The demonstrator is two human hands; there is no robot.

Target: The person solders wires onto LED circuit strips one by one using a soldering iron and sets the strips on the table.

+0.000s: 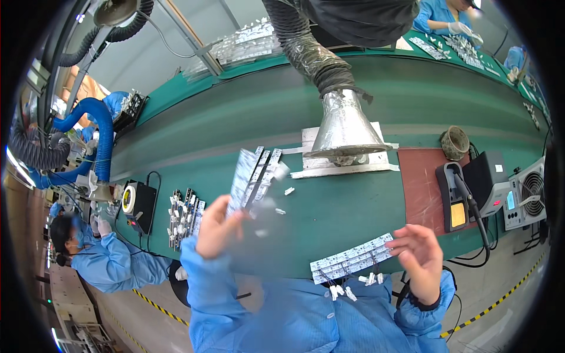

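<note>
My left hand [218, 228] is closed around the lower end of a white circuit board strip [241, 176], which stands tilted upward and is blurred. Right beside it, more white circuit board strips [268, 173] with dark gaps between them lie on the green table. Fingers apart, my right hand [421, 262] is at the right end of a joined panel of circuit board strips [352, 259]; I cannot tell whether the fingertips touch it. This panel is at the table's near edge, with black wires and white connectors [335, 290] hanging from its lower side.
A metal fume hood [346, 126] hangs over a white plate. To the right are a soldering iron in its stand [456, 203], a black soldering station [487, 176] and a small pot [455, 143]. Wired boards [183, 217] and a solder wire feeder [138, 206] stand left. A co-worker [103, 253] sits at the left.
</note>
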